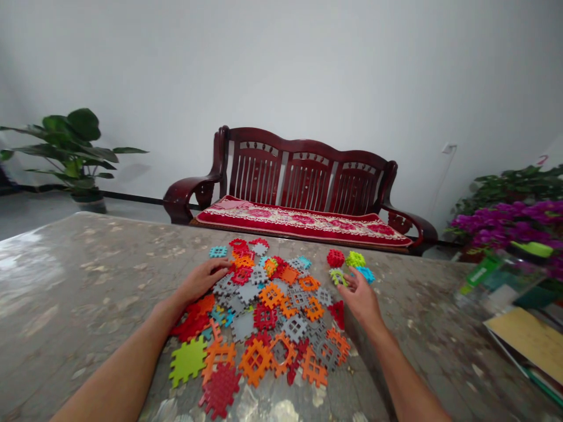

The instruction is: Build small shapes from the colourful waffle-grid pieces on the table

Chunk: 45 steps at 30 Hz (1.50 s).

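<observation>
A heap of interlocking plastic building pieces in red, orange, grey and blue lies on the table, with a grey plate (243, 326) near its middle. My left hand (204, 283) rests at the heap's upper left edge, fingers stretched toward a red piece (242, 275) and thumb apart; I cannot see it holding anything. To the right of the heap, my right hand (361, 298) has its thumb and fingertips on a lime-green and grey piece (338, 276). Close by stand a red piece (335, 258), a lime-green piece (355, 259) and a blue piece (365, 274), the last partly behind my fingers.
The patterned table (101, 281) reaches far to both sides. At right are a clear bottle with a green lid (532, 251), a tan notebook (528, 340) and purple flowers (514, 225). Beyond the table stands a dark wooden bench (308, 176); a potted plant (83, 146) is at left.
</observation>
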Available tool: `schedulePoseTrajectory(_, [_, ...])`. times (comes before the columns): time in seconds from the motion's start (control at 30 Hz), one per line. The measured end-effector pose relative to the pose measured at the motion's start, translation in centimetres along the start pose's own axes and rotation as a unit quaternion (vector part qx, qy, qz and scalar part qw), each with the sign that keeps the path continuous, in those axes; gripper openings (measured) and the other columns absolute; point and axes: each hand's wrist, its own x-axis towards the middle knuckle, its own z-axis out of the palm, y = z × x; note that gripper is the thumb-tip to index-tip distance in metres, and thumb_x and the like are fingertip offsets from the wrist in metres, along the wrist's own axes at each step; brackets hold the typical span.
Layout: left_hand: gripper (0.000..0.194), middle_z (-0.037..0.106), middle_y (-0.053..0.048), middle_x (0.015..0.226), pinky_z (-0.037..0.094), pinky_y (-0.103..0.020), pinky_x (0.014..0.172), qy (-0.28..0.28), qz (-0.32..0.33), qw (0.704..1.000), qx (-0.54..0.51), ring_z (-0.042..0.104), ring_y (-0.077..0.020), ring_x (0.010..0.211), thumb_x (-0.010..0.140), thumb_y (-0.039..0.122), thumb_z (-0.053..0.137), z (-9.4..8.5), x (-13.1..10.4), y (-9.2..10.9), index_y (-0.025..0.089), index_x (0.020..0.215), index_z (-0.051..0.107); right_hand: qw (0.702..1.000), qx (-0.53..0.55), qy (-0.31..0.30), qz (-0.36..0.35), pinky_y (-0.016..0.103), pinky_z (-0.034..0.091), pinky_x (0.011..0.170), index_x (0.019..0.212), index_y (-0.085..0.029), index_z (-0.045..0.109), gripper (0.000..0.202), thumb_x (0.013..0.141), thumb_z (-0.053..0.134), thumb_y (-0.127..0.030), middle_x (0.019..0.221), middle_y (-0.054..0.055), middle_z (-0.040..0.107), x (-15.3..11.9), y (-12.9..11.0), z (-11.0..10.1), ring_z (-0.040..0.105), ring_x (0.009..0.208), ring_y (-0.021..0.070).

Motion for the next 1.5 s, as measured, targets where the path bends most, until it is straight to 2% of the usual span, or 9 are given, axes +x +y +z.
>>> schedulePoseTrajectory(0.13, [0.079,0.071,-0.013,0.124,0.043,-0.046,0.11,0.001,-0.01,1.0,-0.001,0.063,-0.0321,0.118,0.068,0.088,0.049,-0.1,0.0,0.4,0.022,0.099,0.078,0.997,-0.063,0.024,0.027,0.04,0.055,0.09,0.139,-0.016,0.048,0.075,0.071,0.066,-0.041,0.117,0.014,0.072,-1.3,2.2,-1.7,0.071,0.099,0.0259])
schedulePoseTrajectory(0.27, [0.078,0.072,-0.012,0.123,0.044,-0.045,0.109,0.006,-0.014,1.0,0.0,0.064,-0.0316,0.116,0.066,0.089,0.05,-0.1,0.0,0.7,0.023,0.097,0.079,0.99,-0.135,0.029,0.019,0.039,0.054,0.089,0.143,-0.016,0.043,0.076,0.074,0.063,-0.041,0.116,0.014,0.072,-1.5,3.2,-2.6,0.07,0.101,0.0266])
schedulePoseTrajectory(0.37, [0.076,0.074,-0.011,0.12,0.045,-0.045,0.108,0.005,-0.013,1.0,0.001,0.065,-0.0312,0.115,0.067,0.088,0.05,-0.1,0.1,0.6,0.024,0.097,0.079,0.978,-0.205,0.041,0.01,0.038,0.053,0.089,0.144,-0.021,0.042,0.071,0.077,0.06,-0.036,0.118,0.011,0.072,-1.3,3.2,-3.2,0.07,0.102,0.026])
schedulePoseTrajectory(0.47, [0.075,0.073,-0.01,0.12,0.044,-0.044,0.109,-0.001,-0.008,1.0,0.003,0.064,-0.031,0.117,0.069,0.086,0.05,-0.1,0.1,0.2,0.024,0.099,0.079,0.964,-0.262,0.05,0.02,0.037,0.052,0.086,0.146,-0.02,0.039,0.072,0.078,0.059,-0.032,0.118,0.011,0.072,-1.3,3.1,-3.8,0.07,0.101,0.027])
schedulePoseTrajectory(0.73, [0.076,0.073,-0.01,0.122,0.045,-0.044,0.108,0.008,-0.014,1.0,0.007,0.065,-0.0309,0.115,0.068,0.087,0.05,-0.1,0.0,0.1,0.024,0.099,0.079,0.933,-0.358,0.04,0.025,0.039,0.049,0.087,0.148,-0.019,0.039,0.073,0.078,0.058,-0.033,0.121,0.012,0.07,-1.5,2.9,-5.3,0.068,0.106,0.0299])
schedulePoseTrajectory(0.87, [0.076,0.073,-0.01,0.12,0.045,-0.043,0.108,0.002,-0.013,1.0,0.006,0.065,-0.0308,0.115,0.068,0.087,0.05,-0.2,0.1,0.3,0.024,0.098,0.079,0.918,-0.396,0.031,0.002,0.041,0.049,0.088,0.146,-0.021,0.043,0.074,0.077,0.061,-0.04,0.124,0.012,0.069,-1.6,2.7,-5.2,0.066,0.108,0.0317])
schedulePoseTrajectory(1.27, [0.075,0.072,-0.011,0.123,0.044,-0.044,0.109,0.009,-0.012,1.0,0.005,0.064,-0.0309,0.116,0.069,0.086,0.049,0.1,0.1,-0.1,0.023,0.099,0.079,0.9,-0.433,0.05,0.019,0.046,0.048,0.09,0.139,-0.015,0.053,0.062,0.083,0.056,-0.042,0.12,0.016,0.068,-1.8,2.6,-5.2,0.064,0.107,0.035])
schedulePoseTrajectory(1.4, [0.074,0.072,-0.011,0.123,0.045,-0.044,0.108,0.009,-0.008,1.0,0.007,0.065,-0.031,0.116,0.071,0.085,0.049,0.1,0.1,-0.3,0.023,0.099,0.078,0.902,-0.423,0.08,-0.031,0.045,0.046,0.095,0.132,-0.017,0.059,0.052,0.085,0.052,-0.039,0.121,0.015,0.067,-2.0,2.3,-4.6,0.06,0.111,0.0335])
schedulePoseTrajectory(1.5, [0.075,0.072,-0.011,0.123,0.045,-0.044,0.109,0.006,-0.009,1.0,0.009,0.064,-0.0313,0.116,0.072,0.085,0.049,0.1,0.0,-0.1,0.022,0.1,0.078,0.93,-0.345,0.073,-0.099,0.044,0.044,0.1,0.123,-0.017,0.064,0.045,0.086,0.047,-0.036,0.121,0.013,0.067,-2.4,1.8,-3.3,0.059,0.112,0.0301])
